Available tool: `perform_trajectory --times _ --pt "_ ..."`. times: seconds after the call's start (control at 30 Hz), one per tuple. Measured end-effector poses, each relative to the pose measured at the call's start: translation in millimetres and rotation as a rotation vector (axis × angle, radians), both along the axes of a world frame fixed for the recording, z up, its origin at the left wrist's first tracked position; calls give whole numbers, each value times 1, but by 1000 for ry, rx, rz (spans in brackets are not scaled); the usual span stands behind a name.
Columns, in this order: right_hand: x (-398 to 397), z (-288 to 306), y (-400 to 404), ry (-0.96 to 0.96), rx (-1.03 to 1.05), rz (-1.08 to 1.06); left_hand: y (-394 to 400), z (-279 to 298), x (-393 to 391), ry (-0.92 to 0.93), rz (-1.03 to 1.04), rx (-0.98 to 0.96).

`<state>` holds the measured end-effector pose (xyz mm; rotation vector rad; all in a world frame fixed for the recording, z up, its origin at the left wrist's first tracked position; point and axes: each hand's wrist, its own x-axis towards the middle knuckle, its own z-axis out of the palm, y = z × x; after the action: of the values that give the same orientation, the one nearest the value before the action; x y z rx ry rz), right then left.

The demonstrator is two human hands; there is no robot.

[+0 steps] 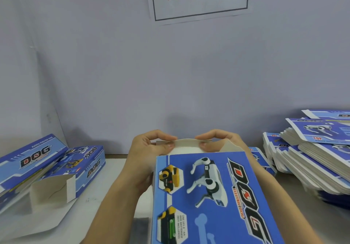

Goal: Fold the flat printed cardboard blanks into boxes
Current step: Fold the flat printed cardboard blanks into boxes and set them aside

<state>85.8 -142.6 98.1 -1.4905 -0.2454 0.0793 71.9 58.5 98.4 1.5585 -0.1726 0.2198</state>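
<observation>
Pinching box [208, 196] end flap [186, 143], left hand [149, 149] and right hand [221, 139] fingers clamped on it

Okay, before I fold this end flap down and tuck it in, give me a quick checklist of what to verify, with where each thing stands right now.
1. Both hands on the end flap: ok, the left hand and the right hand each pinch it near a corner.
2. Box opened into shape: ok, its printed face is up and its far end is open.
3. Side flap folded in first: not ok, it stands up by the right hand.
4. Opposite side flap: cannot tell, the left hand hides it.
5. Flat blanks clear of the fold: ok, stacked off to the right.
</observation>
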Motion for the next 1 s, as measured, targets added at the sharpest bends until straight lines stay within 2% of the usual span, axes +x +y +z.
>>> perform_trajectory --times 0.13,0.3,0.4,0.5,0.6,0.67,0.73,0.8,0.9,1.0 --pt "1 3 -2 12 23 -27 -2 -2 0 44 -47 -62" --pt "-1 0 -14 -32 168 -213 -5 7 -3 4 -46 19" --pt "-5 -2 -21 -54 263 -281 -7 17 -9 94 -200 150" --pt "-6 0 -19 -86 310 -338 -7 20 -16 41 -320 353" --pt "-6 5 -13 -114 323 -375 2 18 -20 -35 -284 250" --pt "-5 12 -7 -125 331 -258 3 21 -17 -105 -208 108" --pt "-5 22 1 -148 233 -110 1 24 -14 -185 -115 1" --pt "-4 30 9 -228 163 -71 -1 25 -14 -275 -73 -72" --pt "-11 24 17 -334 173 -24 -4 25 -15 -346 -91 -137" --pt "-12 15 19 -378 170 -68 -9 21 -14 -321 -86 -129"
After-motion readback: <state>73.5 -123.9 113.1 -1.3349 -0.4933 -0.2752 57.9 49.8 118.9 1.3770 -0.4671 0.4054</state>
